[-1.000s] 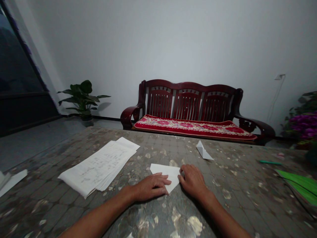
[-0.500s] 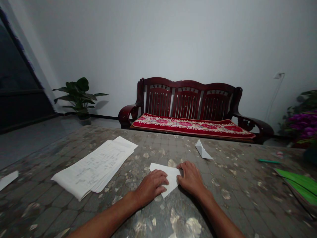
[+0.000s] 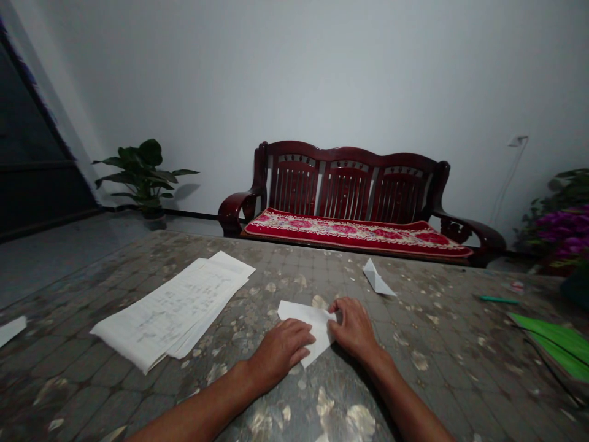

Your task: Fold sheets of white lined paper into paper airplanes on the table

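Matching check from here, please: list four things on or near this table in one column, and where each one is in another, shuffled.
Things:
1. Folded paper
2. Paper stack
3. Green pen
4. Red cushion

Places:
A. On the bench
B. Right part of the table
C. Touched by left hand and right hand
D. Left of the hands

Pairs: 1-C, 2-D, 3-B, 4-A

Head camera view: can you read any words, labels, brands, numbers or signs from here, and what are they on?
Nothing can be quoted; no text is legible.
The stack of papers carries lines of writing or print, too small and blurred to read.
The folded white paper shows no markings.
The green-covered booklet shows nothing readable.
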Tool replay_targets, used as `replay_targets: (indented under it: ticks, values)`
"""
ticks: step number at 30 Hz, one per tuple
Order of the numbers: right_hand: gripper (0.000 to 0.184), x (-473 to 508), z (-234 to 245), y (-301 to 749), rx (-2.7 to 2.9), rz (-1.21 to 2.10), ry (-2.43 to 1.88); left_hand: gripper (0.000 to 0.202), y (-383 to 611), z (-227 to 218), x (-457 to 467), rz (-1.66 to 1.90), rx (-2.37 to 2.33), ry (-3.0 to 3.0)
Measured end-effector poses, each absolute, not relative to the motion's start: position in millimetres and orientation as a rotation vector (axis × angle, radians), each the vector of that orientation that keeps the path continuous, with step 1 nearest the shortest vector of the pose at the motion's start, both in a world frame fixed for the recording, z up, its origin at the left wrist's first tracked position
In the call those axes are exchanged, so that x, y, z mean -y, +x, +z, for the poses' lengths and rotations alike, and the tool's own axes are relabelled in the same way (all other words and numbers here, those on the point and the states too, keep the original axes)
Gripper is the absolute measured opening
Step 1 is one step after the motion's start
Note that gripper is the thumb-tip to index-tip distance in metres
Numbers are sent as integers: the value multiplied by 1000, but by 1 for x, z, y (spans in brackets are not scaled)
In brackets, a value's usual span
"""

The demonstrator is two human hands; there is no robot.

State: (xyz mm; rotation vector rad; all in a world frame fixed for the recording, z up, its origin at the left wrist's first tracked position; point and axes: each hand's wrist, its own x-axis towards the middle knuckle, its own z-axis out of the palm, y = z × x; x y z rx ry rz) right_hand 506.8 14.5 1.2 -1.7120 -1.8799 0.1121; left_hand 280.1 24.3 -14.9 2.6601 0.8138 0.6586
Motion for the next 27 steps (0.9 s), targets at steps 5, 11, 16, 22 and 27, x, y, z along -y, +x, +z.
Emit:
replay_targets:
  ticks: [5, 11, 16, 22, 27]
  values:
    - [19, -14, 4, 507, 1892, 77, -1643, 20, 281, -13, -24, 656, -818, 2658]
    - [15, -12, 8, 507, 1945, 87, -1562, 19, 281, -13, -23, 673, -814, 2669]
    - [27, -9, 9, 511, 2066, 84, -1483, 20, 280, -17, -25, 697, -796, 2660]
    - [15, -1, 12, 511, 2158, 44, -1463, 22, 280, -22, -27, 753, -778, 2650]
    - [13, 4, 8, 510, 2172, 3, -1512, 22, 279, -23, -27, 785, -785, 2662]
